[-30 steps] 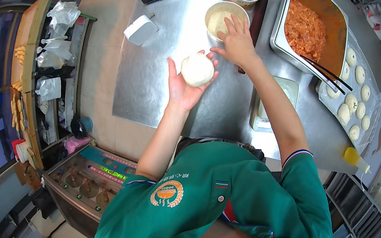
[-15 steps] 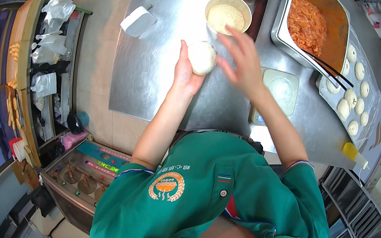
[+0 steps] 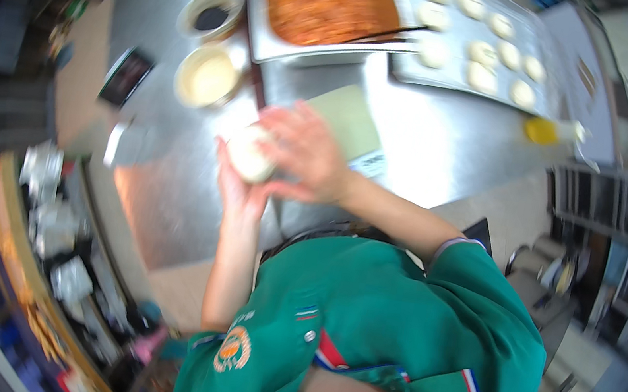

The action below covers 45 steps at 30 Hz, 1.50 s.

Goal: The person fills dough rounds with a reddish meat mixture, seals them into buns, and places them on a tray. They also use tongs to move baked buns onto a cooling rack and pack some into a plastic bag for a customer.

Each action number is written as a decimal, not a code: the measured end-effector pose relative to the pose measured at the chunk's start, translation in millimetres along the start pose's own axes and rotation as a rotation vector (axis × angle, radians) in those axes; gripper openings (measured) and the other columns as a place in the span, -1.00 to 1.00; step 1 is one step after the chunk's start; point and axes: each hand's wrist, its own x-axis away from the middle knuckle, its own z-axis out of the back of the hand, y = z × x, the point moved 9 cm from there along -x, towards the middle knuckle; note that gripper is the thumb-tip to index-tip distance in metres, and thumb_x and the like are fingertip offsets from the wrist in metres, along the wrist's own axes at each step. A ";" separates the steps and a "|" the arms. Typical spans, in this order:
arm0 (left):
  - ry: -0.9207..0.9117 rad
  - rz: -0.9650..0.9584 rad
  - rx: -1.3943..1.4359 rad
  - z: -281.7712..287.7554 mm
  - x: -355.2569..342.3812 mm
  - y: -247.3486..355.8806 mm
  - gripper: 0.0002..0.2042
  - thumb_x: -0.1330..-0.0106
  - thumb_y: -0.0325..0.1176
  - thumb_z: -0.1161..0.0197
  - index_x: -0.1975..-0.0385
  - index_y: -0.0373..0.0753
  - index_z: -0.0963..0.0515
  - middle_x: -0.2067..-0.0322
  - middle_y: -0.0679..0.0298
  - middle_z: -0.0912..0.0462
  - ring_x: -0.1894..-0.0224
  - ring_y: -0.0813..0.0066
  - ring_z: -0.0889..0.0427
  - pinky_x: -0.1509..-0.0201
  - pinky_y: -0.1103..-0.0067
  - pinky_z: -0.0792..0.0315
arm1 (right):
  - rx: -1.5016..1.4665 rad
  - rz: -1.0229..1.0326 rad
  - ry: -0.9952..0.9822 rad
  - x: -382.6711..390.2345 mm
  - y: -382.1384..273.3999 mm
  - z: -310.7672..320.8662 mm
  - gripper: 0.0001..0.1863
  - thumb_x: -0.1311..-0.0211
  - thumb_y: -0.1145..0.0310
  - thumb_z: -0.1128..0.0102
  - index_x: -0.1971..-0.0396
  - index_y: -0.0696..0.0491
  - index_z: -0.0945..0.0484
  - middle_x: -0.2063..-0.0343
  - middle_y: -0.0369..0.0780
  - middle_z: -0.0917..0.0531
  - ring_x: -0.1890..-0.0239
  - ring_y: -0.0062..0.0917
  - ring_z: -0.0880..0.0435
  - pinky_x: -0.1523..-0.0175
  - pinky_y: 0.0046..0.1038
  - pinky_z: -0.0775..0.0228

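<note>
A round white dough ball (image 3: 247, 156) rests in my left hand (image 3: 232, 194), whose fingers cup it from below and from its left side. My right hand (image 3: 305, 153) is laid over the ball's upper right, fingers curved against it and slightly blurred. Both hands hold the ball above the steel table, just below a bowl of pale seeds (image 3: 209, 75). A flat scale (image 3: 347, 120) lies right behind my right hand. The ball's underside is hidden by my left palm.
A bowl of dark seeds (image 3: 210, 18), a dark rod (image 3: 252, 55) and a phone (image 3: 127, 77) lie beyond. Far off stands a deep metal pan (image 3: 334, 56) of orange filling with black chopsticks (image 3: 389, 33). Several dough balls sit on a tray (image 3: 450, 87); a yellow squeeze bottle (image 3: 541, 131) is beside it.
My view has turned toward the right, so the table's contents appear shifted left. My right hand, spread apart from the dough ball before, has come in against it. My left hand still holds the ball.
</note>
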 end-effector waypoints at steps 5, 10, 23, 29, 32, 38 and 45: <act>-0.277 0.218 -0.047 -82.9 37.7 -85.2 -0.27 -0.45 0.28 0.30 -0.40 -0.17 -0.11 -0.36 0.14 -0.22 -0.41 0.22 -0.18 -0.46 0.32 -0.10 | -0.127 -0.006 0.129 36.0 30.6 58.8 -0.31 -0.08 -0.14 -0.29 -0.12 -0.01 -0.47 -0.16 -0.05 -0.46 -0.17 -0.10 -0.45 -0.26 0.04 -0.22; -0.439 0.065 -0.507 -155.2 33.2 -148.9 -0.17 -0.43 0.31 0.32 -0.45 -0.29 0.06 -0.42 0.11 -0.10 -0.45 0.20 -0.09 -0.50 0.34 0.06 | -0.575 -0.440 0.393 103.6 99.1 145.1 -0.40 -0.27 -0.05 -0.19 -0.12 0.11 -0.44 -0.07 -0.11 -0.52 -0.09 -0.31 -0.53 -0.18 -0.27 -0.37; -0.348 -0.785 -1.689 -209.6 -31.7 -197.3 -0.52 -0.38 -0.34 -0.07 -0.25 -0.40 -0.29 -0.28 -0.06 -0.32 -0.33 -0.06 -0.27 -0.40 0.22 -0.12 | -0.037 -0.838 1.026 196.0 463.2 450.5 -0.54 -0.27 0.12 -0.30 0.00 0.14 -0.48 0.09 -0.18 -0.58 0.07 -0.50 -0.56 -0.01 -0.49 -0.43; -0.144 -0.698 -1.914 -162.3 -23.0 -200.5 -0.61 -0.29 -0.44 -0.18 -0.12 -0.36 -0.41 -0.21 -0.04 -0.39 -0.27 -0.08 -0.33 -0.34 0.19 -0.19 | 0.887 -0.631 0.702 154.4 558.9 523.0 -0.53 -0.13 0.03 -0.36 0.06 0.01 -0.61 0.08 -0.10 -0.61 0.06 -0.18 -0.60 -0.04 -0.24 -0.44; -0.187 -0.734 -1.930 -173.6 -36.4 -211.3 -0.58 -0.25 -0.46 -0.22 -0.12 -0.36 -0.41 -0.21 -0.06 -0.38 -0.25 -0.10 -0.35 -0.33 0.18 -0.20 | 1.287 -0.772 0.281 163.6 575.6 470.8 -0.55 -0.12 0.08 -0.38 0.09 0.07 -0.60 0.05 -0.03 -0.61 0.05 -0.13 -0.59 -0.04 -0.29 -0.45; -0.431 -0.781 -1.847 -246.0 -78.1 -236.9 -0.53 -0.22 -0.50 -0.27 -0.16 -0.34 -0.40 -0.23 -0.05 -0.37 -0.24 -0.08 -0.39 -0.28 0.23 -0.30 | 0.353 -0.762 0.257 181.8 484.7 381.8 -0.73 -0.17 0.28 -0.33 0.17 0.07 -0.64 0.16 -0.19 -0.67 0.17 -0.30 -0.66 0.11 -0.39 -0.51; -0.312 -0.723 -1.744 -301.3 -218.2 -254.3 -0.48 -0.28 -0.32 -0.28 -0.16 -0.47 -0.35 -0.13 -0.16 -0.42 -0.18 -0.13 -0.41 -0.28 0.28 -0.31 | 0.393 -0.687 0.290 180.4 404.8 386.9 -0.75 -0.17 0.48 -0.29 0.12 0.11 -0.63 0.14 -0.13 -0.67 0.10 -0.31 -0.67 0.02 -0.42 -0.49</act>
